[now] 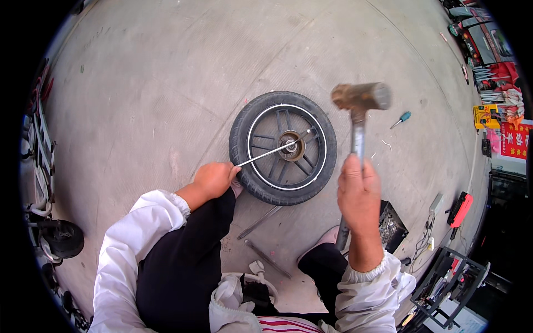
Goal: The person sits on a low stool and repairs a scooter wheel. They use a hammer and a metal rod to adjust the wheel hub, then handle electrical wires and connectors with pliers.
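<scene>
A black tyre (242, 129) on a spoked wheel lies flat on the floor in front of me. My left hand (212, 178) is closed round the near end of a thin metal rod (258, 157), which slants over the rim and spokes. The rod reaches the brownish hub (288, 145) at the wheel's centre; I cannot tell how its tip meets the hub. My right hand (358, 191) grips the handle of a hammer (363, 96). Its worn head is raised to the right of the wheel and slightly blurred.
Two metal bars (266, 258) lie between my feet, one partly under the tyre. A teal-handled screwdriver (401, 119) is on the floor at the right. Near my right arm stand a black tray (393, 226) and a tool rack (444, 283). A small wheel (64, 238) is at far left.
</scene>
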`<state>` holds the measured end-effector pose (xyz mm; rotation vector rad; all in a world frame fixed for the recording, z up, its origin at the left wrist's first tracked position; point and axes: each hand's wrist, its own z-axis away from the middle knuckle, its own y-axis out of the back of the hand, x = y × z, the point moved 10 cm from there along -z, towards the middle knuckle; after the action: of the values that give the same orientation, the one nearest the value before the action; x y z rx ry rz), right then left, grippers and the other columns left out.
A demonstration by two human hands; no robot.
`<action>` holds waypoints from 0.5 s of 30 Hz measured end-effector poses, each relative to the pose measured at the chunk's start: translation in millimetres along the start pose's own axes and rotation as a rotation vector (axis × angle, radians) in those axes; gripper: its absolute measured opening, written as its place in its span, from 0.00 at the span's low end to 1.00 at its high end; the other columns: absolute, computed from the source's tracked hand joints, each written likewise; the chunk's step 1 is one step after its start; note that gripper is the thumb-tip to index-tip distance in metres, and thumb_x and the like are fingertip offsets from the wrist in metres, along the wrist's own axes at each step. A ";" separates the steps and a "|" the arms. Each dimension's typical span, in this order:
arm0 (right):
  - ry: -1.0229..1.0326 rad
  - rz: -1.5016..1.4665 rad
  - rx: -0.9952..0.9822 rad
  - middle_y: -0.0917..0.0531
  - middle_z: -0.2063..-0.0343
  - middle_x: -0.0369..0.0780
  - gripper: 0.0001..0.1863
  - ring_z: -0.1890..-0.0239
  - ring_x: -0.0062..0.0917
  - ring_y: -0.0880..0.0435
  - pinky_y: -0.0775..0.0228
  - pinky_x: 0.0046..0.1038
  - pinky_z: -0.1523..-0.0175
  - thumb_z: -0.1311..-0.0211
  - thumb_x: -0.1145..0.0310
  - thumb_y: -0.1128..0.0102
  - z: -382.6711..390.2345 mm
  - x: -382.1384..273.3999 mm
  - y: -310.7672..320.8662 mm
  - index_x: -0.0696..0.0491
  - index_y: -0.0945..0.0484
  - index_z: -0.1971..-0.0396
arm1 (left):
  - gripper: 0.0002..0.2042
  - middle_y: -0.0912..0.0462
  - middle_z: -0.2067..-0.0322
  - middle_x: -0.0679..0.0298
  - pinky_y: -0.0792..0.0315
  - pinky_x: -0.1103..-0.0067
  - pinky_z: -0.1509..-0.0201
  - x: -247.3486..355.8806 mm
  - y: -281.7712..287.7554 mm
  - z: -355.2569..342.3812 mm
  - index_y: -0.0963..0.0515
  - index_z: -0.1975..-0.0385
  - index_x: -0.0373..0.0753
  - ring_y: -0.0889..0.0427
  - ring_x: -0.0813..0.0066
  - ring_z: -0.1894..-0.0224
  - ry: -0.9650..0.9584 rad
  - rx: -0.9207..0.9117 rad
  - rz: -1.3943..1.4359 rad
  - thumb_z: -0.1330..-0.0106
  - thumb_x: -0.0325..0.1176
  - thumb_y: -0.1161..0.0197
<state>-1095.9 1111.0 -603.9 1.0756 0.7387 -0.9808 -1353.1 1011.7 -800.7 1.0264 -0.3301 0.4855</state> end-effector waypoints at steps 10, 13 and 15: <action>0.006 0.321 -0.037 0.28 0.85 0.40 0.18 0.79 0.20 0.30 0.35 0.30 0.72 0.32 0.58 0.45 -7.7 84.7 -23.0 0.59 0.27 0.72 | 0.22 0.18 0.73 0.49 0.27 0.58 0.63 10.6 15.0 -2.3 0.21 0.73 0.37 0.19 0.47 0.68 -0.035 0.029 -0.058 0.29 0.49 0.53; -0.027 0.092 -0.002 0.32 0.87 0.33 0.19 0.84 0.16 0.34 0.41 0.25 0.79 0.30 0.56 0.47 1.7 63.2 -16.0 0.55 0.31 0.75 | 0.22 0.18 0.74 0.50 0.27 0.58 0.64 7.4 15.8 1.3 0.21 0.73 0.37 0.19 0.47 0.68 -0.025 0.031 -0.056 0.29 0.49 0.53; -0.110 -0.147 0.051 0.37 0.88 0.27 0.18 0.89 0.12 0.40 0.48 0.20 0.85 0.28 0.54 0.51 15.4 62.3 -4.4 0.50 0.36 0.76 | 0.22 0.18 0.74 0.50 0.27 0.58 0.64 8.8 20.8 4.5 0.21 0.74 0.37 0.19 0.47 0.68 -0.021 0.041 -0.047 0.29 0.49 0.53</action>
<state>-1074.5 1078.1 -654.9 1.0138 0.7132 -1.1806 -1356.8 1018.8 -779.0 1.0777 -0.3150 0.4411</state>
